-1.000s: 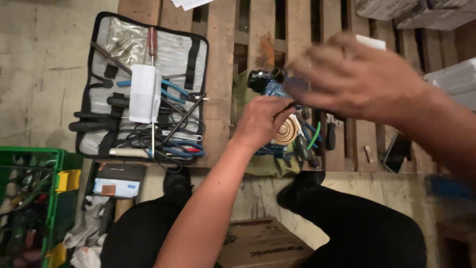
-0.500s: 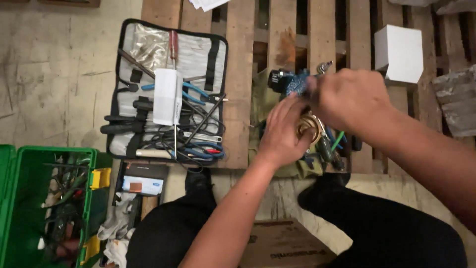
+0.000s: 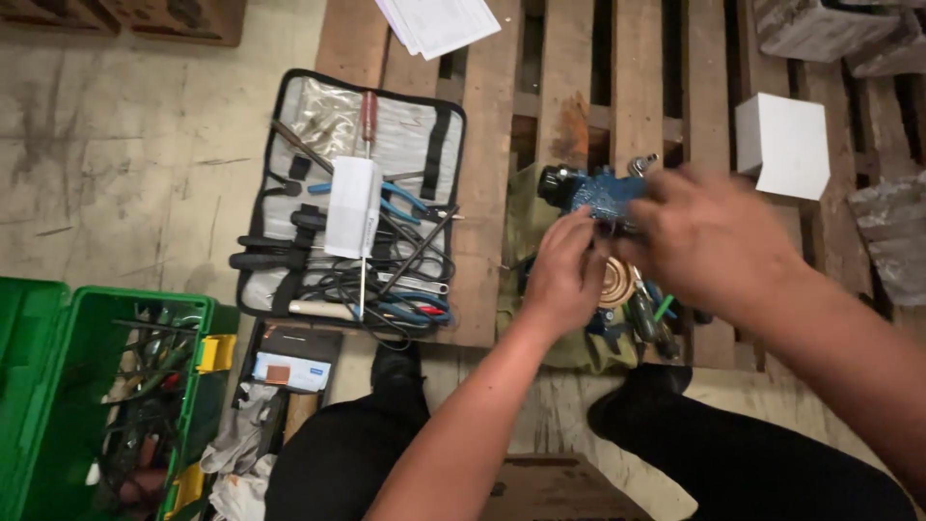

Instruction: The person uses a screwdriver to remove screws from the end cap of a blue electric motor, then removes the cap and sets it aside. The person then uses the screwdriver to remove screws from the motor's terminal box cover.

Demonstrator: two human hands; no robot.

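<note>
A blue metal device (image 3: 590, 191) with a black round end lies on a wooden pallet (image 3: 639, 87), on an olive cloth (image 3: 518, 224). My left hand (image 3: 562, 275) rests against its near side, fingers curled on it. My right hand (image 3: 709, 241) is blurred and covers the device's right part; its grip is hidden. A brass-coloured round part (image 3: 615, 287) shows between the two hands. Small tools with green handles (image 3: 653, 318) lie just below.
An open grey tool case (image 3: 359, 207) with pliers, screwdrivers and a white box lies left of the device. A green toolbox (image 3: 92, 396) stands open at lower left. A white cube (image 3: 782, 145) sits on the pallet at right, papers (image 3: 439, 21) at the top.
The view has shifted, so everything sits further right and lower in the picture. My right hand has dropped from above onto the blue device. My left hand stays on it.
</note>
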